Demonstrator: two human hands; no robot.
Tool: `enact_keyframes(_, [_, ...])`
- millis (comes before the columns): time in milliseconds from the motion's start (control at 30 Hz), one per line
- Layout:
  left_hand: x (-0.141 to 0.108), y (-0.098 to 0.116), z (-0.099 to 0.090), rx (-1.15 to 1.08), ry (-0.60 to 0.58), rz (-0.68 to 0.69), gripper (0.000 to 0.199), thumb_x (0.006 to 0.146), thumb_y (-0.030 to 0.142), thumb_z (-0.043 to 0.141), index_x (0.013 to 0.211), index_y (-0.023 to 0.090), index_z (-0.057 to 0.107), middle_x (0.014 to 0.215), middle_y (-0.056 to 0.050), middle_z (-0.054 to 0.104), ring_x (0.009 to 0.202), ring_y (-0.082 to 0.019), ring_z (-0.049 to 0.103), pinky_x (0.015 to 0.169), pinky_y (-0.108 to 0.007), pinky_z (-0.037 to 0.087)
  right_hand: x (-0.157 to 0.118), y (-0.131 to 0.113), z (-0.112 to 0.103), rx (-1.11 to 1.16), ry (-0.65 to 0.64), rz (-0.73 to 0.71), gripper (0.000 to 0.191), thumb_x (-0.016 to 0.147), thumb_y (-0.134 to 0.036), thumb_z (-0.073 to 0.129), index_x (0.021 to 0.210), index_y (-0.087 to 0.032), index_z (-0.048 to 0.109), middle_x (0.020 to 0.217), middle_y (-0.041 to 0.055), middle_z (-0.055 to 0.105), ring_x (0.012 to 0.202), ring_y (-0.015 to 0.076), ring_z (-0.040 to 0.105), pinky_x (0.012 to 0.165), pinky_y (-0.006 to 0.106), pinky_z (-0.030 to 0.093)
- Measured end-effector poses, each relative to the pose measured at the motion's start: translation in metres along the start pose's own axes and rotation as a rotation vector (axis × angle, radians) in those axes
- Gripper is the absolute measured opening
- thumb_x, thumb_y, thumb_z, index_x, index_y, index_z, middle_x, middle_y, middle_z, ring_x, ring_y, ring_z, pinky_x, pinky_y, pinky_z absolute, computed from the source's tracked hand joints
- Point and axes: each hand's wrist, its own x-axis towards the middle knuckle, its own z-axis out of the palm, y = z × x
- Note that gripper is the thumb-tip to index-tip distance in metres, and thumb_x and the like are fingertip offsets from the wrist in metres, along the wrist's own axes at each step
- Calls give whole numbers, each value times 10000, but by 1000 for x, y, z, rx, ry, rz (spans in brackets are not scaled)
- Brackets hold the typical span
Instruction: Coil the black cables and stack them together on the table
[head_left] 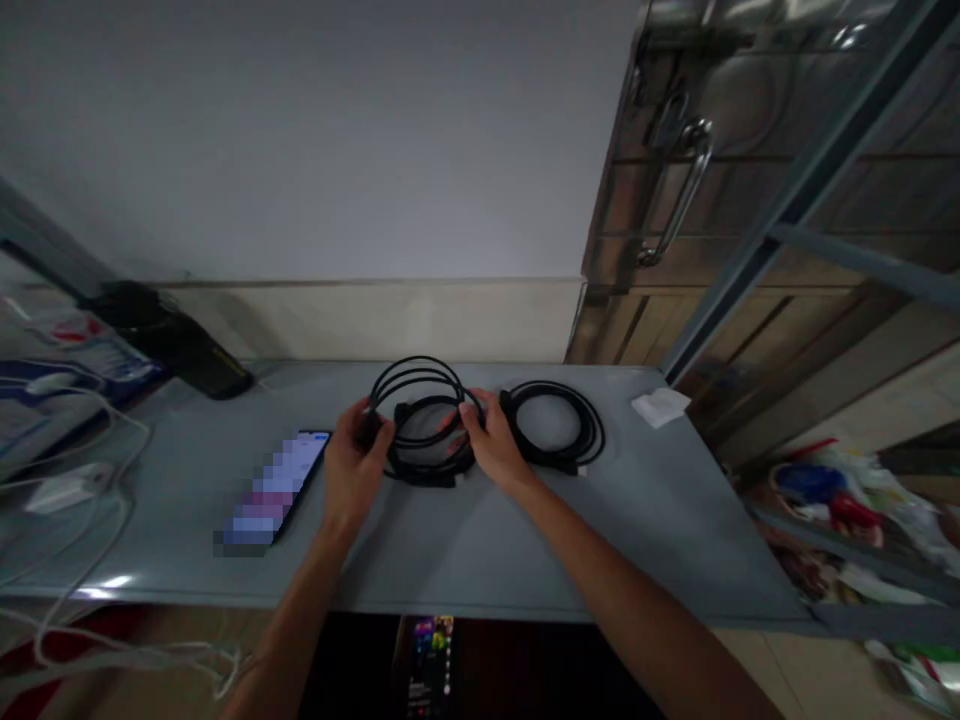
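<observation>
Between my two hands a black cable is held in a loose coil, raised a little over the table. My left hand pinches the coil's left side, where a dark connector end partly shows. On the opposite side my right hand grips the loops with thumb and fingers. Behind and below lies a second coiled black cable, partly hidden by the held one. A third coiled black cable rests flat just right of my right hand.
A lit phone lies left on the grey table. A black bottle, white cables and a white adapter are farther left. White paper sits near the right edge, beside a metal post. Another phone is below the front edge.
</observation>
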Motion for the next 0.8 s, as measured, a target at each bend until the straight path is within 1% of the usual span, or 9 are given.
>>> enact_keyframes(167, [-9,-10,3,154,23,35,689,908,616,795,1427,204,606,1015,-28,693,914,-257,706,888,-430,609,2,10,-8,-135,18,-34,625,1016,-742,708,1390,-294,483,1033,9,765,607,183,689,578,356,595])
enact_keyframes(300, [-16,-7,3,217,-21,33,639,949,649,740,1382,197,614,1027,-53,717,917,-279,732,876,-450,626,5,18,-15,-228,69,-49,565,995,-612,761,1399,-288,533,1103,17,745,626,166,673,627,352,611])
enact_keyframes(333, [-17,-6,3,226,-31,20,619,967,655,721,1372,198,622,1026,-57,726,910,-280,738,864,-446,626,5,19,-16,-252,85,-55,563,983,-582,777,1403,-285,548,1137,28,741,675,176,694,672,364,631])
enact_keyframes(400, [-19,-3,2,238,-35,-8,596,991,670,695,1351,200,637,1023,-63,744,907,-284,748,842,-435,619,6,21,-17,-298,120,-80,541,958,-544,795,1380,-276,590,1216,57,734,876,221,752,854,413,663])
enact_keyframes(500, [-20,-3,0,264,-23,-19,610,1007,701,669,1352,200,639,972,-55,744,849,-275,737,770,-401,580,5,21,-18,-360,160,-132,482,942,-529,786,1316,-261,640,1281,89,725,1200,289,725,1152,509,575])
enact_keyframes(600, [-20,-6,0,293,-21,-15,651,1024,741,621,1389,202,624,841,-10,696,712,-251,673,663,-365,493,1,14,-17,-428,182,-185,476,951,-516,776,1327,-253,648,1315,110,704,1269,312,688,1207,547,530])
enact_keyframes(667, [-20,-7,-1,297,-23,-14,642,1043,745,583,1379,200,632,788,1,682,695,-253,669,662,-365,477,-4,3,-13,-531,207,-287,441,989,-488,754,1344,-250,646,1341,122,688,1293,315,665,1189,546,537])
enact_keyframes(733, [-19,-7,-2,286,-23,-10,602,1068,725,549,1339,198,653,793,-16,713,739,-267,707,699,-375,501,-9,-14,-6,-631,233,-453,351,1055,-440,700,1346,-252,644,1360,129,676,1313,307,646,1149,526,554])
enact_keyframes(800, [-19,-6,-3,269,-18,-8,567,1086,699,526,1309,198,668,808,-30,744,768,-273,734,717,-375,521,-17,-39,3,-644,247,-642,214,1113,-381,649,1295,-268,651,1292,107,683,1230,279,665,1041,478,590])
